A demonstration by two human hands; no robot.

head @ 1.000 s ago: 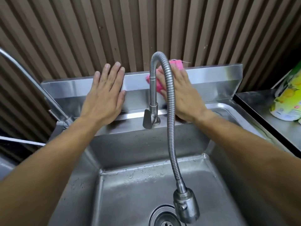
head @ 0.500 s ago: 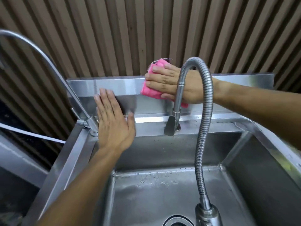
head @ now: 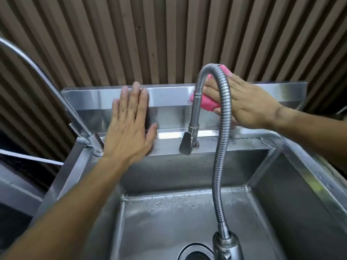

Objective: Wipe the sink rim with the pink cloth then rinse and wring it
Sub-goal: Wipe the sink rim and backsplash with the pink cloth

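My right hand presses the pink cloth flat against the steel backsplash of the sink, just right of the tap's upright pipe. Most of the cloth is hidden under my fingers and behind the flexible hose. My left hand lies flat with fingers apart on the backsplash and back rim, left of the tap, holding nothing.
A flexible steel tap hose arches in front of my right hand and hangs into the wet basin; its lever points down. A second thin tap rises at the left corner. The drain shows at the bottom. Ribbed wall behind.
My right hand slid the cloth rightwards along the backsplash, from left of the tap pipe to its right. My left hand shifted slightly up the backsplash. The view moved.
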